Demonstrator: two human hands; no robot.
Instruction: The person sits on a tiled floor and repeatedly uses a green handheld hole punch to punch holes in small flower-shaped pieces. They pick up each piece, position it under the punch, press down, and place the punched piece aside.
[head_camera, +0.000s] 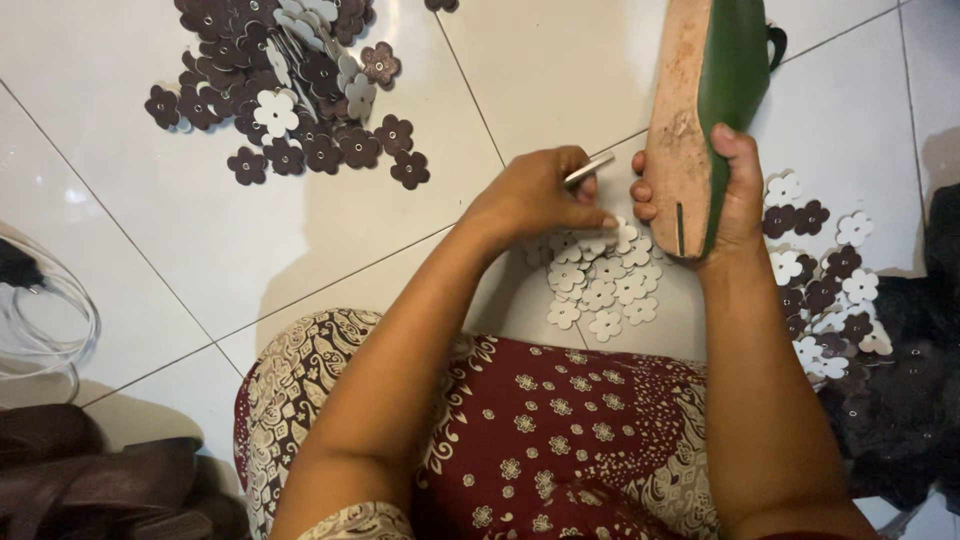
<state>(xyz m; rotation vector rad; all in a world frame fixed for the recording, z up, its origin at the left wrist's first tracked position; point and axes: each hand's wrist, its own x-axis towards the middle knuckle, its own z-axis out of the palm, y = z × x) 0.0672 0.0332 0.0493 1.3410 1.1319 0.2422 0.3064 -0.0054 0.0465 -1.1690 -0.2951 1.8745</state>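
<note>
Gripping a green shoe sole-up in right hand; left hand, just left of shoe, pinching a white flower cutout and thin metal tool over white cutout pile.

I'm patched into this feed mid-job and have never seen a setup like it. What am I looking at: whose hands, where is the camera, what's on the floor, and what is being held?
There is no machine here: these are a person's own two bare hands, seen from one camera worn on their head, looking down over a lap in dark red patterned cloth. The surface is a white tiled floor. The right hand grips a flat green shoe with a tan sole, sole turned up. The left hand holds a thin silvery metal tool and touches a small heap of white flower-shaped cutouts. A bigger heap of dark brown flower cutouts lies at upper left, and a mixed brown and white heap at right.
</note>
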